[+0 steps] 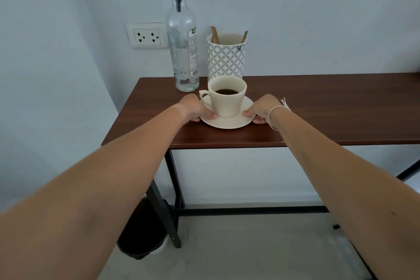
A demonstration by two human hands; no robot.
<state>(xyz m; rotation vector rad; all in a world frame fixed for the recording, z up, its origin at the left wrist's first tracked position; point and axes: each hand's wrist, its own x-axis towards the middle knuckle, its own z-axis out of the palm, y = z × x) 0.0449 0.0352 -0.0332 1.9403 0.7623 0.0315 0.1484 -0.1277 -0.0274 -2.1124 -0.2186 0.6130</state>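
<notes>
A cream cup (227,100) with dark coffee in it stands on a cream saucer (229,122) near the left end of a dark wooden table (329,109). The cup's handle points left. My left hand (193,108) grips the saucer's left rim, thumb on top. My right hand (261,109) grips the right rim the same way, fingers curled under the edge. A white string bracelet circles my right wrist. Whether the saucer rests on the table or is just above it I cannot tell.
A tall clear glass bottle (184,52) with a pump top stands behind the cup at the left. Beside it is a patterned white holder (226,59) with wooden sticks. A wall socket (147,36) sits left of the bottle. A black bin (142,234) stands on the floor under the table.
</notes>
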